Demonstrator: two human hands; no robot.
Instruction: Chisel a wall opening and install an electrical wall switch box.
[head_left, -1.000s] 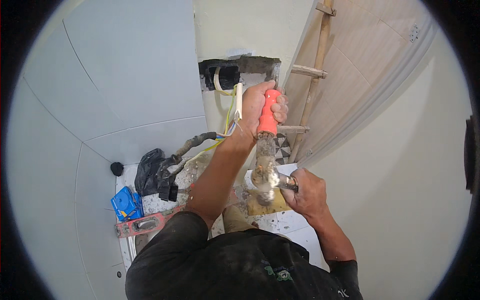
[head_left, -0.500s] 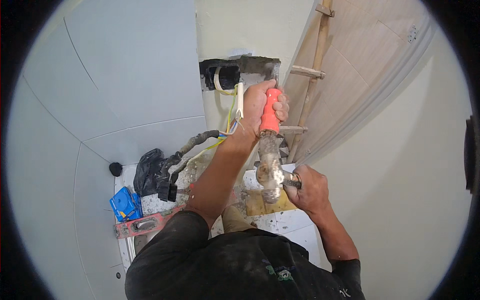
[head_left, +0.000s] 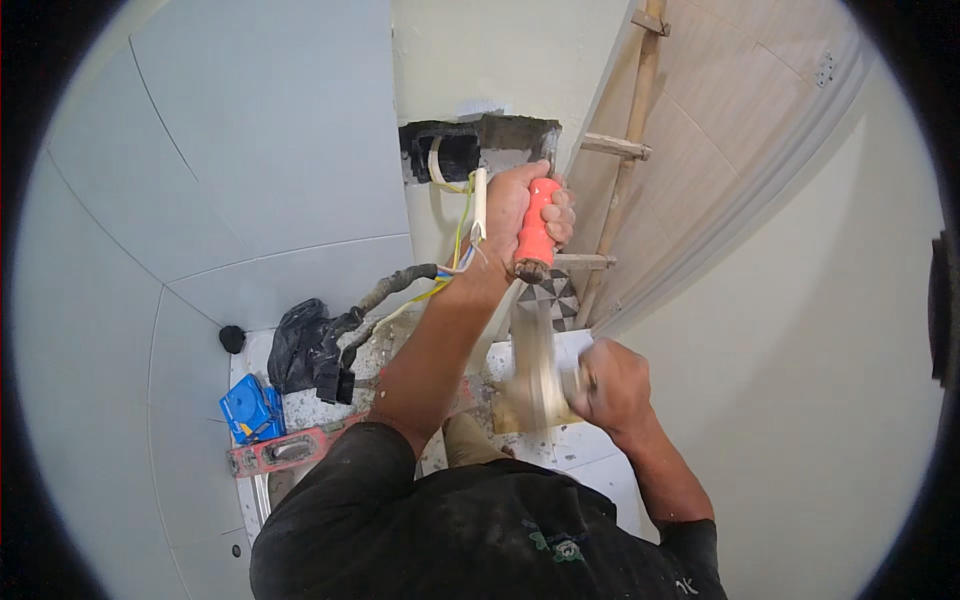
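Observation:
My left hand (head_left: 508, 205) is closed around the orange-red handle of a chisel (head_left: 538, 222). The chisel points away from me at the right edge of a rectangular hole (head_left: 515, 130) cut in the wall; my fingers hide most of its metal. In my right hand (head_left: 618, 390) is a hammer (head_left: 537, 370), its head smeared by motion and apart from the chisel's butt end. Beside my left wrist hangs a white plastic piece (head_left: 480, 205) with yellow-green wires (head_left: 462, 225). A black-wrapped cable (head_left: 395, 285) dangles from these wires over my left forearm.
A wooden ladder (head_left: 625, 180) leans at the right. Below lie a black plastic bag (head_left: 295, 345), a blue packet (head_left: 252, 408) and a red spirit level (head_left: 290, 450). Debris is scattered over the white floor tiles. Grey-white panels (head_left: 280, 130) cover the left wall.
The hammer head has come away from the chisel's butt end, back toward me. My right hand has shifted slightly left. The left hand's grip is almost unchanged.

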